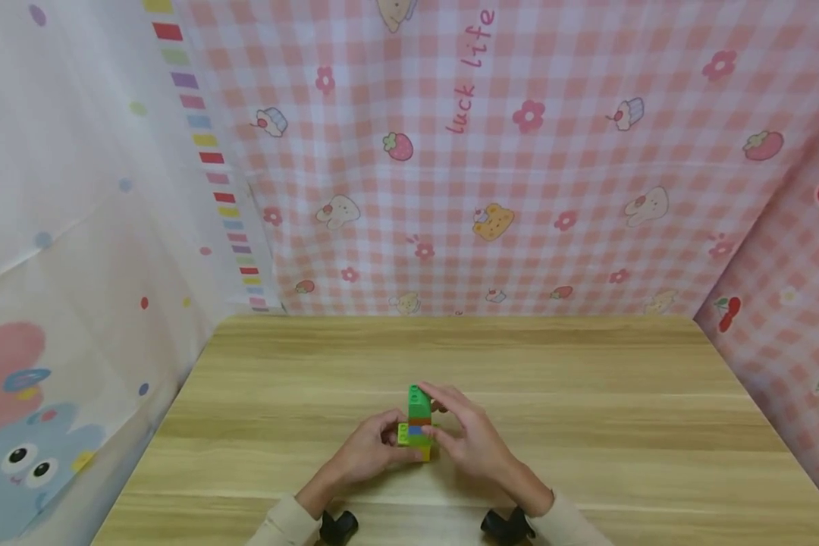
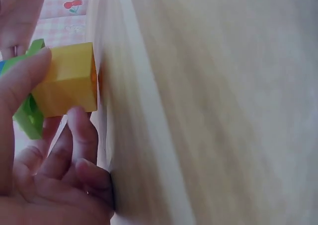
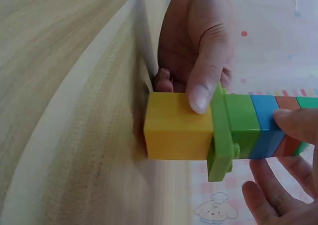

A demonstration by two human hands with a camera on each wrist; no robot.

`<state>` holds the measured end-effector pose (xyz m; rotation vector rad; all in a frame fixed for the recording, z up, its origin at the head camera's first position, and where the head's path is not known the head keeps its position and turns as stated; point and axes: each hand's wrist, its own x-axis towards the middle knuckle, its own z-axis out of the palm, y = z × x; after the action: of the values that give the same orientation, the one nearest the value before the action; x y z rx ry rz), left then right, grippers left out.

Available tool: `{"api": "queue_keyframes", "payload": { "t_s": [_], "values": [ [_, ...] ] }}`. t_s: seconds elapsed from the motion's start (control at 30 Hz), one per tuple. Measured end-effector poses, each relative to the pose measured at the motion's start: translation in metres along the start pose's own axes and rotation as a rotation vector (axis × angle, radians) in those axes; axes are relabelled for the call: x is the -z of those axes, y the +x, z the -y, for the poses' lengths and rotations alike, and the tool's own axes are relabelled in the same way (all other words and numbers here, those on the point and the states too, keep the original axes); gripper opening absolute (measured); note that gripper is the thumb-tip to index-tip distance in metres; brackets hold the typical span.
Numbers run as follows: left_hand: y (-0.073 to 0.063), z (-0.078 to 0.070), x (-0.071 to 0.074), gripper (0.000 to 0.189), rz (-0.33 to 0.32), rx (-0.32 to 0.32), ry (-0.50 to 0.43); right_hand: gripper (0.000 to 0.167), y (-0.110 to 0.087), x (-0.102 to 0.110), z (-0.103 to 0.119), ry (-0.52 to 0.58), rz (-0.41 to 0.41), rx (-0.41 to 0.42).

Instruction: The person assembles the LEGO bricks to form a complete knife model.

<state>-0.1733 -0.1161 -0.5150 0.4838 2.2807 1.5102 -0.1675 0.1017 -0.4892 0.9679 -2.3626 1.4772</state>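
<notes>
A tower of toy building bricks [image 1: 419,410] stands upright on the table between both hands. Its yellow block [image 3: 174,135] is lowest, with a wider light-green plate [image 3: 221,150] above it. Higher up come a green brick [image 3: 242,120], a blue brick [image 3: 263,130], a brown brick [image 3: 287,103] and a green brick [image 1: 417,400] on top. Low on the tower, my left hand [image 1: 365,451] pinches the yellow block between thumb and fingers. From the other side my right hand [image 1: 474,432] holds the upper bricks, thumb by the blue and brown ones, a fingertip at the top.
The wooden table [image 1: 280,364] spreads around the hands. Behind it hangs a pink checked cloth [image 1: 450,182], with a white patterned cloth [image 1: 95,243] on the left. Black wrist straps [image 1: 339,527] show near the front edge.
</notes>
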Motion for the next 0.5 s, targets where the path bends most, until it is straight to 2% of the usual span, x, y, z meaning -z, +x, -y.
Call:
{"api": "queue_keyframes", "payload": {
  "t_s": [0.17, 0.27, 0.5],
  "values": [
    [0.000, -0.004, -0.004, 0.038, -0.057, -0.004, -0.025, 0.064, 0.001, 0.003, -0.005, 0.068, -0.062, -0.139],
    [0.003, -0.006, -0.008, 0.049, -0.103, -0.039, -0.056, 0.059, 0.002, 0.007, -0.008, 0.132, -0.093, -0.215],
    [0.008, -0.010, -0.022, 0.065, -0.154, -0.102, -0.078, 0.053, 0.000, 0.017, -0.019, 0.237, -0.113, -0.329]
  ]
}}
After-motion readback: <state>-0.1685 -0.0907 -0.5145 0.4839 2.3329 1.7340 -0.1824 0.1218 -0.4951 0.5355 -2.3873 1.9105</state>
